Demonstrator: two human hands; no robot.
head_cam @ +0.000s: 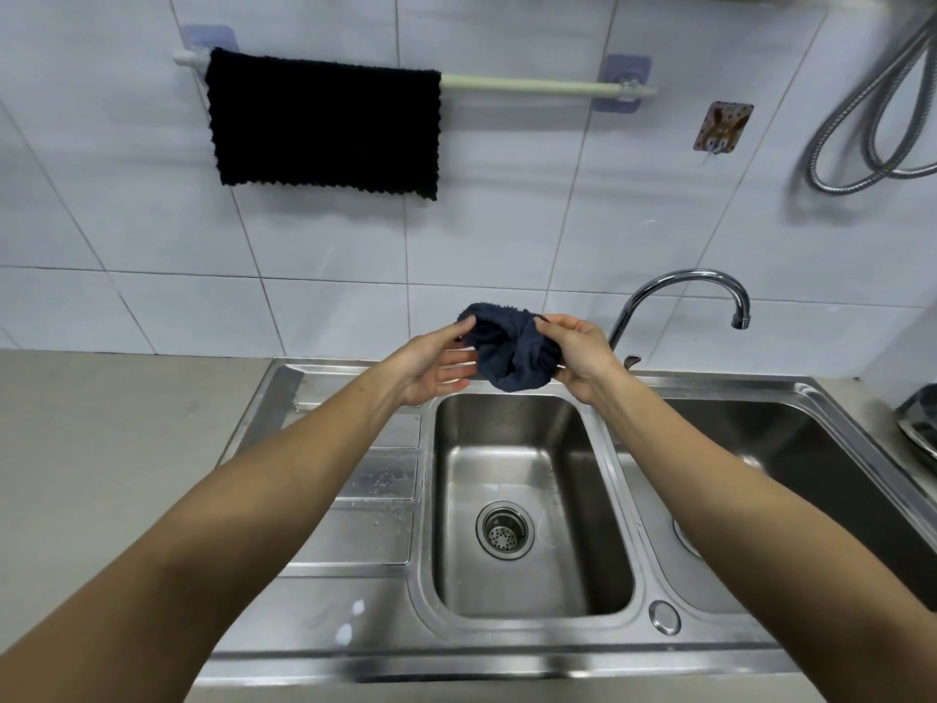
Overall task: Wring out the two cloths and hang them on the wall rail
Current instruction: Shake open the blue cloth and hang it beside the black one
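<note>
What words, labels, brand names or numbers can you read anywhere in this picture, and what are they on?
None can be read.
The black cloth on the rail, the dark blue cloth in the hands, the sink and the tap show no lettering.
The brown wall hook plate carries only a pattern, too blurred to show any text.

Grey countertop (101,449) is running along the tiled wall, carrying a stainless double sink (355,646). The sink's drainboard (365,499) is sitting on the left, wet with droplets. A strainer drain (505,530) is sitting in the middle basin. A chrome faucet (679,296) is rising from the sink's far rim, arching right. Something metal (920,423) is lying on the counter far right, can't tell what.
</note>
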